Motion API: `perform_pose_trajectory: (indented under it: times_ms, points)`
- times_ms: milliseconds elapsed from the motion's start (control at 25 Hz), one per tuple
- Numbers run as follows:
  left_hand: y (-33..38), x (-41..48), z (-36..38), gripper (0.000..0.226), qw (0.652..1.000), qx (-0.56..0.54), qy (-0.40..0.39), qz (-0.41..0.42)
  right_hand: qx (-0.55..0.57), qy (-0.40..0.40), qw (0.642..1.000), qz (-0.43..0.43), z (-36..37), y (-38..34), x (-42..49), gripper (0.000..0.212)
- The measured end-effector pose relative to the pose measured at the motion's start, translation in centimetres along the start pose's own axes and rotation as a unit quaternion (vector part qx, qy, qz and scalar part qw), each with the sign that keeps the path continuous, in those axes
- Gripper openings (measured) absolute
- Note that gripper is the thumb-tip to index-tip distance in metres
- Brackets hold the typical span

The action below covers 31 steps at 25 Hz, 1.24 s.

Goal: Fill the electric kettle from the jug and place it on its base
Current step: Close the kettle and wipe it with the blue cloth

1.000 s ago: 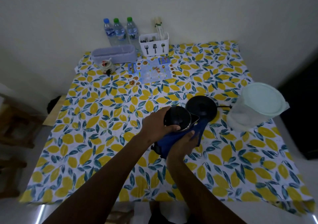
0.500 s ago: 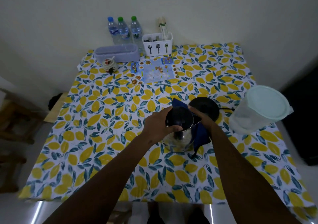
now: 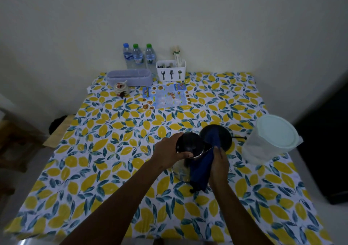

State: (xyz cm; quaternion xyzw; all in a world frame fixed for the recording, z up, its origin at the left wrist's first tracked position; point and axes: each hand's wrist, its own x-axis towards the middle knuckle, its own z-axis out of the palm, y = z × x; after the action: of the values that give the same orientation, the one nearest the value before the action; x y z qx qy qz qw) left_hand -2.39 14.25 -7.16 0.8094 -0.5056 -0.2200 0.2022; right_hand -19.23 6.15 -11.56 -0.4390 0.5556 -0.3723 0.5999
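The electric kettle (image 3: pixel 190 146), a glass body with a black lid, stands on the lemon-print tablecloth (image 3: pixel 113 150) near the table's middle. My left hand (image 3: pixel 167 152) grips it from the left at the lid. My right hand (image 3: pixel 219 161) presses a dark blue cloth (image 3: pixel 201 167) against the kettle's right side; the cloth drapes down and also lies over part of the round black base (image 3: pixel 224 137) just behind. A translucent jug (image 3: pixel 267 143) with a pale lid stands at the right, a short way from the base.
Along the back wall stand three water bottles (image 3: pixel 138 56), a white cutlery holder (image 3: pixel 171 72), a lilac tray (image 3: pixel 130 77) and a small jar (image 3: pixel 121 89). A printed menu sheet (image 3: pixel 165 96) lies flat behind the kettle. A cord (image 3: pixel 239 137) runs from the base toward the jug.
My right hand has slid with the blue cloth from the kettle's far side down along its right side. My left hand has stayed on the lid.
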Motion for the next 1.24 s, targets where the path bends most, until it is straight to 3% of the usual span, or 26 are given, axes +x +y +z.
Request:
perform_pose_trajectory:
  times_ms: [80,200,280,320,440,560,720,800,1040,1240]
  points:
    - [0.0,0.1,-0.3,0.097,0.999,-0.034,-0.015,0.005,-0.032,-0.029,0.996,-0.074,-0.8,-3.4,1.2,0.023]
    - [-1.2,-0.2,-0.7,0.092,0.993,-0.117,-0.034,0.011,-0.176,-0.189,0.956,-0.142,0.0,-7.2,3.1,0.016]
    - [-2.9,-0.6,-0.6,0.064,0.991,-0.131,-0.018,0.027,-0.298,-0.279,0.899,-0.159,1.7,-7.4,3.3,0.02]
    - [-3.8,-1.0,-0.5,0.048,0.989,-0.141,-0.008,0.032,-0.333,-0.286,0.882,-0.169,2.4,-7.1,3.5,0.021]
    - [-4.8,-2.1,0.0,0.028,0.984,-0.177,0.026,0.023,-0.329,-0.24,0.901,-0.148,3.1,-7.3,4.0,0.028]
    - [-4.8,-2.2,0.5,0.033,0.983,-0.17,0.061,0.033,-0.258,-0.193,0.939,-0.122,2.3,-7.5,4.3,0.036]
    - [-5.4,-2.7,1.1,0.025,0.975,-0.192,0.106,0.033,-0.194,-0.059,0.966,-0.161,-0.5,-7.3,4.3,0.035]
    - [-5.3,-2.7,1.2,0.023,0.972,-0.192,0.131,0.019,-0.194,-0.034,0.963,-0.185,-2.4,-6.9,4.6,0.037]
    - [-4.1,-1.3,-0.4,0.017,0.954,-0.203,0.219,0.01,-0.288,-0.058,0.936,-0.197,-4.8,-3.7,4.4,0.034]
    - [-3.3,0.7,-0.4,0.026,0.959,-0.188,0.213,-0.007,-0.333,-0.081,0.909,-0.238,-4.3,0.0,4.3,0.042]
